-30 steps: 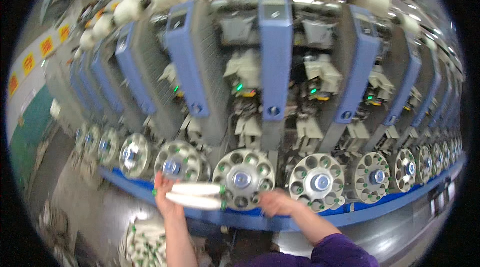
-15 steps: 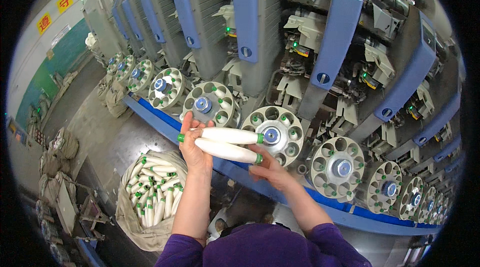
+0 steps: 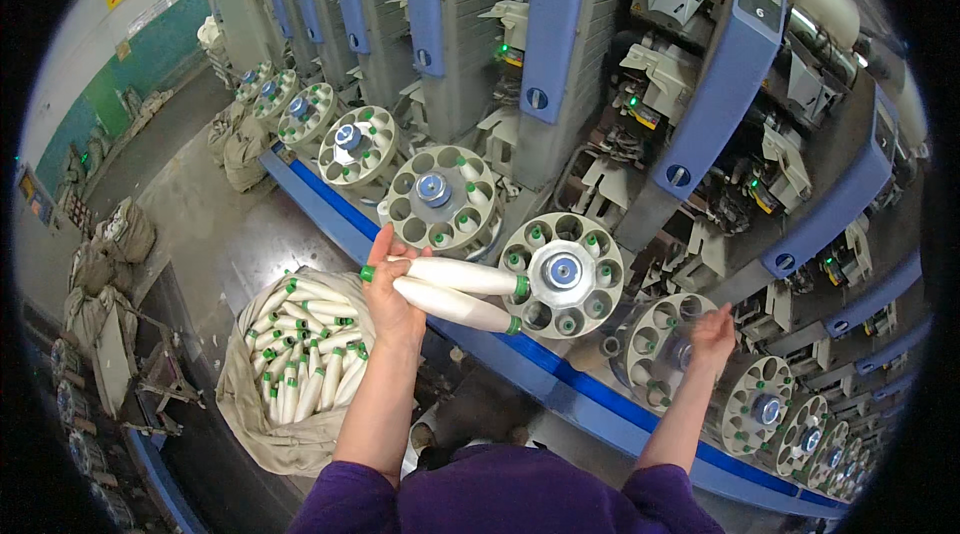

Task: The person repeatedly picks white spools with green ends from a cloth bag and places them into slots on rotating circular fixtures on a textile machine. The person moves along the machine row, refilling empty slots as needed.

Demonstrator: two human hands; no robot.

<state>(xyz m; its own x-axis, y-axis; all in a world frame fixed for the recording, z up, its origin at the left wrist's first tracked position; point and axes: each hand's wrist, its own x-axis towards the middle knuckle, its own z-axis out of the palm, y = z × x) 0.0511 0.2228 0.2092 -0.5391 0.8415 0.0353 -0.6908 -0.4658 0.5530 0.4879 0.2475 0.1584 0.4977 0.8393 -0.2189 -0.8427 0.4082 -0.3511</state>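
Two white yarn bobbins with green ends, an upper one (image 3: 465,275) and a lower one (image 3: 452,304), lie side by side in my left hand (image 3: 393,296). Its fingers wrap round their left ends, and their free ends point right, by the rim of a round bobbin magazine (image 3: 535,319). My right hand (image 3: 713,337) is stretched out to the right, over the edge of another round magazine (image 3: 640,344). Its fingers look apart and I see nothing in them, though they are small and slightly blurred. Several pockets of the magazines hold green-tipped bobbins.
A cloth sack (image 3: 245,409) full of white bobbins stands on the floor at the left. A blue rail (image 3: 545,364) runs along the row of magazines. Behind it rise blue and grey machine columns (image 3: 710,84). More sacks (image 3: 125,232) lie at the far left.
My right hand has left the bobbins' right ends and moved right to the other magazine. My left hand still holds both bobbins. The view has shifted, so the machines appear farther right.
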